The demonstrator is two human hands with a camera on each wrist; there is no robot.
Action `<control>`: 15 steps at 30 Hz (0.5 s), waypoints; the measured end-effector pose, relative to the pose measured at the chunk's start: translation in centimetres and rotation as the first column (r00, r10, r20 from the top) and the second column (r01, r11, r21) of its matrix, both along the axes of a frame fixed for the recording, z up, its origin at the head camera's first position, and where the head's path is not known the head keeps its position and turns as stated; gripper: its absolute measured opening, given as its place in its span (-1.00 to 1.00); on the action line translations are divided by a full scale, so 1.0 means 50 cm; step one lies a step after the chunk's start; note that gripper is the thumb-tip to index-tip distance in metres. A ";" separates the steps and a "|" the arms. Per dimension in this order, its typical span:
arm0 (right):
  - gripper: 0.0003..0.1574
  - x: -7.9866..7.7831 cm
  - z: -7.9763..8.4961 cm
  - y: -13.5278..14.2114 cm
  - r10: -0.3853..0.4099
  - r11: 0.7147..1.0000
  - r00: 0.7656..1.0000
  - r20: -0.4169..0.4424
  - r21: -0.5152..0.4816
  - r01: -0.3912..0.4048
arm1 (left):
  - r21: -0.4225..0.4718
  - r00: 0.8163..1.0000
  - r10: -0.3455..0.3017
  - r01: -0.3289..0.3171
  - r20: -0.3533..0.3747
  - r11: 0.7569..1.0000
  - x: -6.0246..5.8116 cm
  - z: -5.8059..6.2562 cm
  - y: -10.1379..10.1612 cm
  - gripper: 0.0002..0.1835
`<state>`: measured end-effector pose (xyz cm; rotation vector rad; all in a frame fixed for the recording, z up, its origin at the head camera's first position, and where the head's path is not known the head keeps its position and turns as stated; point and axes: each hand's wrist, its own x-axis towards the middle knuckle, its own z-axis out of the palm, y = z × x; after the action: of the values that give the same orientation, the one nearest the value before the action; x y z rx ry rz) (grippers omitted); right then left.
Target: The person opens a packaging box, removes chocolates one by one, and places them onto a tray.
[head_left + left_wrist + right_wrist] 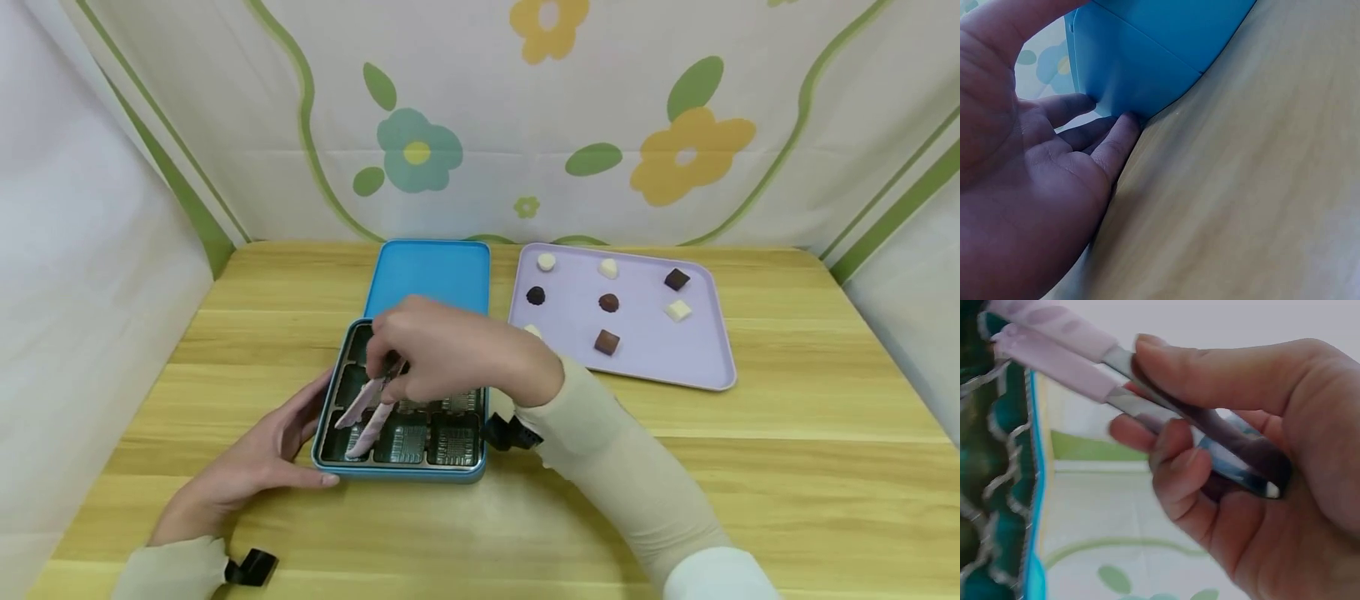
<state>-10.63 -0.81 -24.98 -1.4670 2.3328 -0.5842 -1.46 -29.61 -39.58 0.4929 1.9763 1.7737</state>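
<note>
Two-pronged tongs point(1060, 362) with pink tips and a metal body are pinched between the thumb and fingers of my right hand point(438, 350). The tips stand apart over the lower left compartment of a blue tin point(405, 475), with no chocolate showing between them. A dark tray insert point(453, 442) with several moulded compartments lines the tin; my right hand hides its upper middle. My left hand point(262, 454) spans the tin's near left corner, thumb at the front and fingers along the left side. In the left wrist view, its fingertips point(1125, 122) touch the blue wall low down.
A lilac tray point(660, 358) to the right carries several spread-out chocolates, such as a brown square one point(607, 342) and a dark square one point(677, 279). Behind the tin lies a blue lid point(427, 275). A floral curtain point(495, 108) hangs behind the wooden table point(795, 375).
</note>
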 end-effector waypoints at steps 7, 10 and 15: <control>-0.42 0.007 -0.009 -0.055 0.112 0.988 0.994 0.000 0.102 -0.111 | -0.009 1.000 0.013 -0.013 0.014 1.000 0.004 -0.011 0.002 0.30; -0.50 0.006 -0.022 -0.045 0.089 0.993 0.995 0.042 0.074 -0.092 | -0.009 1.000 0.012 -0.012 0.016 1.000 0.004 -0.013 0.003 0.32; -0.88 -0.009 -0.043 -0.015 0.021 1.000 0.993 0.119 -0.012 -0.020 | -0.010 1.000 0.015 -0.015 0.026 1.000 0.002 -0.008 -0.002 0.32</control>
<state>-11.08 -1.55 -27.11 -1.4184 2.2244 -0.6614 -1.34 -29.69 -39.97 0.4498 1.9751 1.7696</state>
